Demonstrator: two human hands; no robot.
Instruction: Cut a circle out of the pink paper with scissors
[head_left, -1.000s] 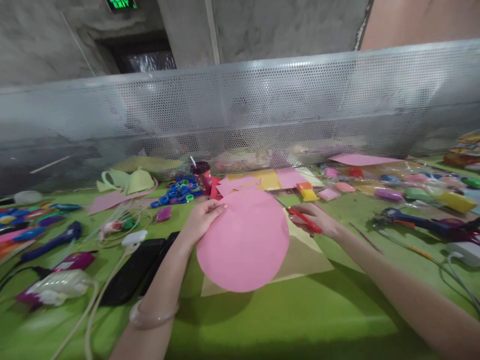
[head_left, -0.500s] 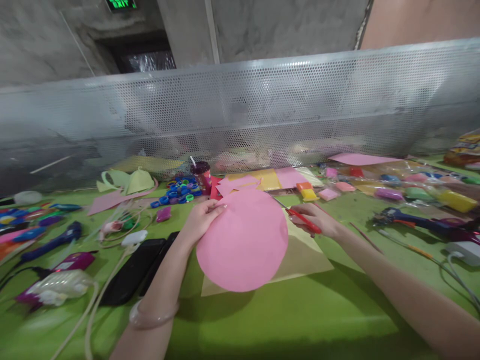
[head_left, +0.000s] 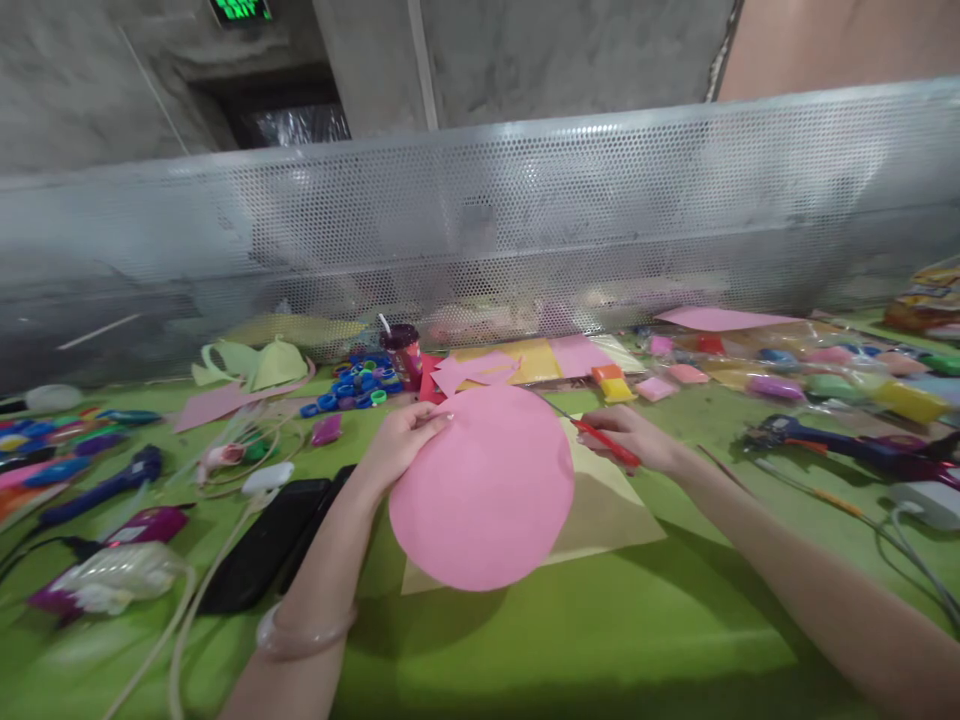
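A round pink paper disc (head_left: 481, 490) is held up by its upper left edge in my left hand (head_left: 403, 440), thumb on the front face. My right hand (head_left: 628, 436) grips red-handled scissors (head_left: 609, 443) just right of the disc. Their blades point up and left, close to the disc's upper right edge; whether they touch it I cannot tell. Under the disc, a pale yellow paper sheet (head_left: 607, 515) lies on the green tabletop (head_left: 570, 650).
Left of me lie a black phone (head_left: 266, 545), cables and a blue glue gun (head_left: 105, 490). Blue bottle caps (head_left: 360, 382) and a dark cup with a straw (head_left: 403, 352) stand behind. Colourful clay packets (head_left: 776, 388) and another glue gun (head_left: 832, 440) are at right. A perforated metal screen (head_left: 480, 230) closes the back.
The pink disc has shifted slightly down and left. Both hands keep their hold and have barely moved.
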